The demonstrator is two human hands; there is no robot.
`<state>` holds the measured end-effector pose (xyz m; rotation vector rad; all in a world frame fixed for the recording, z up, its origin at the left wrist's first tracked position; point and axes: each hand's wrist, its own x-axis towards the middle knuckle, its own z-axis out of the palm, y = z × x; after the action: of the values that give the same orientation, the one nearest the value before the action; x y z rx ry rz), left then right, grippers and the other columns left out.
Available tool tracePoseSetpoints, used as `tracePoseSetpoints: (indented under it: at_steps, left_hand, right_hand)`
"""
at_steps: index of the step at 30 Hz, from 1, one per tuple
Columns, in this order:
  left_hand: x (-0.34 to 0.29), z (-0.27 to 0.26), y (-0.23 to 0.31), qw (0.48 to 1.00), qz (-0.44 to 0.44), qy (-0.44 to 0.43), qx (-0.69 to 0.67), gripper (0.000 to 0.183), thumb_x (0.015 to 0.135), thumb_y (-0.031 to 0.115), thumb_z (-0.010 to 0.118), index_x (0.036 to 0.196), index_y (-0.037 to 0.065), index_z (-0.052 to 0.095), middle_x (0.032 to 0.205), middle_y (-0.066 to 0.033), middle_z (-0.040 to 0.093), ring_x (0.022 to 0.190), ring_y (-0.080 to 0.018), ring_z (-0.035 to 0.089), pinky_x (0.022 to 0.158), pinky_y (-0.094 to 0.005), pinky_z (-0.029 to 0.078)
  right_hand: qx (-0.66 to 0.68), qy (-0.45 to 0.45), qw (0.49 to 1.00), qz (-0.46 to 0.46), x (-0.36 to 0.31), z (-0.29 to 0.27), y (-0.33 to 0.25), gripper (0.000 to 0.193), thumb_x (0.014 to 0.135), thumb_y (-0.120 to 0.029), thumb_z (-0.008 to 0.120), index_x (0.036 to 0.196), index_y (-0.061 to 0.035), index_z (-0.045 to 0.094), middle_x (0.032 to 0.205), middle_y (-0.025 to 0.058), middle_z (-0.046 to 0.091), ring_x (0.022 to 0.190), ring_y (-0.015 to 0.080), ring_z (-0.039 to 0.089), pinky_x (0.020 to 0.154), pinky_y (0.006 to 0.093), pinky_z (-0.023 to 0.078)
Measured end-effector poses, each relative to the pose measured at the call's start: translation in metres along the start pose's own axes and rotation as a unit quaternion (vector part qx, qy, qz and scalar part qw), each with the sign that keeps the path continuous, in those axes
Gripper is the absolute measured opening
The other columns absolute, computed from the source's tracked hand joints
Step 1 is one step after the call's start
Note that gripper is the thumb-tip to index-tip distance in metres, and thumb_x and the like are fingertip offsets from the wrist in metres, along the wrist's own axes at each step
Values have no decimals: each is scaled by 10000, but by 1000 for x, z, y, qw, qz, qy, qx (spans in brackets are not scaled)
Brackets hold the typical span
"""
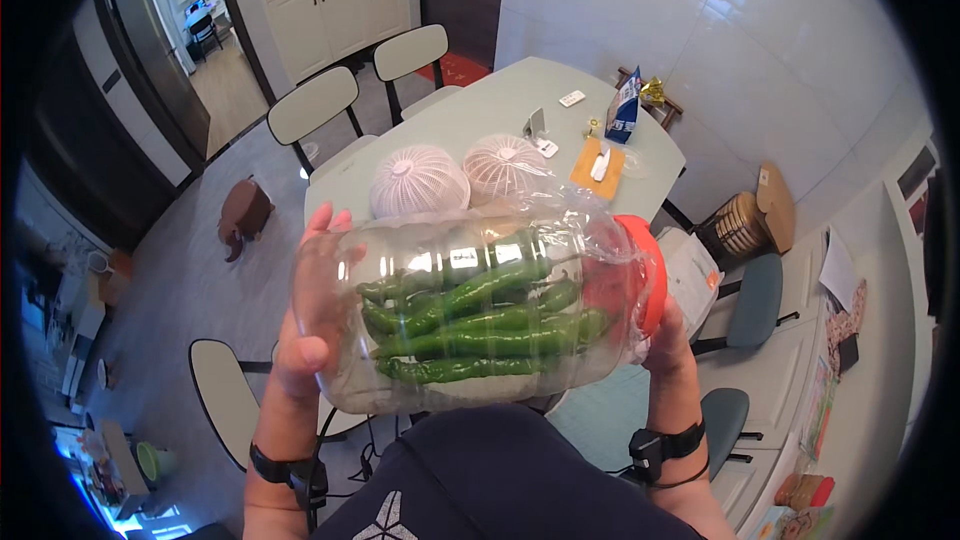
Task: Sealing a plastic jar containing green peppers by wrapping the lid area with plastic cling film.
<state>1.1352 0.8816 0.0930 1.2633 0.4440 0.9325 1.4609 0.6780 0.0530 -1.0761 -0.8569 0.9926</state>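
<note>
A big clear plastic jar lies sideways in the air in front of my chest, with several long green chili peppers inside. Its red lid faces right, and crumpled clear plastic film clings near that end. My left hand is wrapped round the jar's base, fingertips up behind it and thumb at the front. At the lid end, my right hand supports the jar; its fingers are mostly hidden behind the lid.
Beyond the jar stands a pale table bearing two pink mesh food covers, a tissue box, a phone stand and a blue bag. Chairs surround it. A brown animal-shaped stool sits on the floor at left.
</note>
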Motion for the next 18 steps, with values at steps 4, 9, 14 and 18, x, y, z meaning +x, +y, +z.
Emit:
tracePoseSetpoints:
  at_steps: [4,9,14,18]
  left_hand:
    - [14,-5,-2,995,-92,-13,-21,1418,560,710,820,1611,60,126,1581,-115,282,1424,-292,333,1188,-450,281]
    - [24,-14,18,996,7,-43,84,1516,509,776,799,1614,24,83,1629,-180,213,1479,-345,266,1198,-474,252]
    - [33,-23,38,994,23,-59,87,1541,498,762,832,1608,-3,84,1651,-179,194,1504,-297,255,1214,-443,228]
    - [31,-33,33,989,16,-84,122,1451,583,786,790,1606,-3,130,1626,-201,224,1504,-316,242,1215,-429,184]
  right_hand:
    - [63,39,988,135,0,11,22,772,920,-594,618,1387,13,520,1244,61,629,1088,132,608,899,293,516]
    - [57,-24,995,76,-5,16,21,1073,775,-814,624,1437,12,448,1283,112,618,1140,190,619,948,352,539]
    - [68,24,990,118,1,33,26,1017,768,-683,753,1442,9,435,1291,122,610,1152,201,617,965,372,532]
    - [80,19,989,119,0,46,36,959,788,-612,756,1445,5,429,1300,126,601,1157,209,616,962,376,532]
